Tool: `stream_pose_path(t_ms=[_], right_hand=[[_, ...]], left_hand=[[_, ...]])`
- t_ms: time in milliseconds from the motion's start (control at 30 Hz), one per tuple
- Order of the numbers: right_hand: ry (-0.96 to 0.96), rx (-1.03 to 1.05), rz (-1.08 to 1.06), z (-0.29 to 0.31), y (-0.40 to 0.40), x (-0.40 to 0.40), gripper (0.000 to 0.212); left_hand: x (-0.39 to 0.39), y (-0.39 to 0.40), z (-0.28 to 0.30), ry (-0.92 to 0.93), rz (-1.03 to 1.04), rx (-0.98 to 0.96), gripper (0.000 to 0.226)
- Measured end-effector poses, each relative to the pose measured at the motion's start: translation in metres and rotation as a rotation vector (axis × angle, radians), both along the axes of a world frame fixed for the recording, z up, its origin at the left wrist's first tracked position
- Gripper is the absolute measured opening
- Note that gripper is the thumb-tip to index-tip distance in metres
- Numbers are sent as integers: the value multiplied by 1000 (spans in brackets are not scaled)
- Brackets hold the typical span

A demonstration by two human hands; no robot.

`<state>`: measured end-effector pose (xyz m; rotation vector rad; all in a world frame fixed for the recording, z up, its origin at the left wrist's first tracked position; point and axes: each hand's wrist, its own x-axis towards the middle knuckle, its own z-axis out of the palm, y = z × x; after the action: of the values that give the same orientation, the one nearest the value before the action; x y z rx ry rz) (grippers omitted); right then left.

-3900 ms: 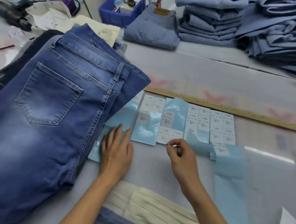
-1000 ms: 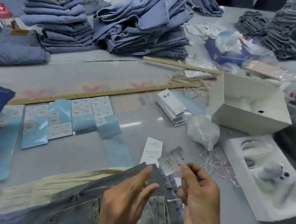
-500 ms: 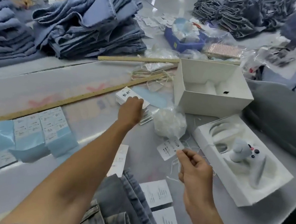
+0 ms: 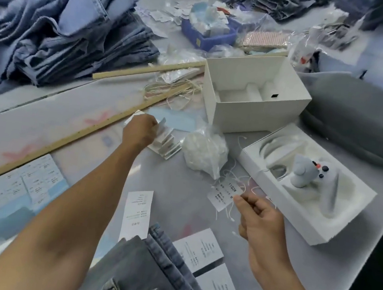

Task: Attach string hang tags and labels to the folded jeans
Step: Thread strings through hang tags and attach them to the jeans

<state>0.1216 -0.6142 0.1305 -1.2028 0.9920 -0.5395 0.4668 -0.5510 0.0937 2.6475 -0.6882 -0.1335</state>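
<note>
Two bare hands are seen over the grey worktop (image 4: 87, 116). The left hand (image 4: 140, 130) is curled on a stack of white card tags (image 4: 166, 142) beside the long wooden ruler (image 4: 69, 137); its fingertips are hidden. A small white printed label (image 4: 224, 194) is pinched by the right hand (image 4: 259, 217) near loose white strings (image 4: 232, 174). Folded grey-blue jeans (image 4: 144, 272) are cut off at the near edge.
</note>
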Motion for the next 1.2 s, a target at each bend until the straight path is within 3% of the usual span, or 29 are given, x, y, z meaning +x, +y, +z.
stream_pose_path(t_ms=[100,167,267,400,467,567,633,833,967,1067,1133,1200], right_hand=[[-16,24,-3,2,3,3,7],[-22,27,3,5,5,6,6],[-36,28,27,10,10,13,6],[-41,31,36,18,16,19,6],[-65,56,39,24,19,20,6],[-131,93,81,38,27,19,6],[-173,112,180,51,38,15,4],[-190,193,435,79,82,-7,11],[-138,266,524,82,105,-29,13],[2,257,620,72,122,-53,12],[108,271,633,61,131,-63,5],[200,291,611,51,136,-70,16]], left_hand=[[-6,5,10,-182,49,-5,23],[-9,6,14,-179,56,-50,23],[-16,11,28,-103,109,-219,25],[-47,35,51,-171,118,-477,22],[-77,57,54,-27,120,-676,16],[-136,94,50,361,298,-1048,6],[-178,115,46,462,425,-1161,11],[-268,150,50,715,599,-1269,54],[-317,187,45,801,763,-1204,40],[-356,219,37,831,953,-1127,24],[-373,232,38,864,977,-1146,22],[-380,240,39,887,920,-1171,25]])
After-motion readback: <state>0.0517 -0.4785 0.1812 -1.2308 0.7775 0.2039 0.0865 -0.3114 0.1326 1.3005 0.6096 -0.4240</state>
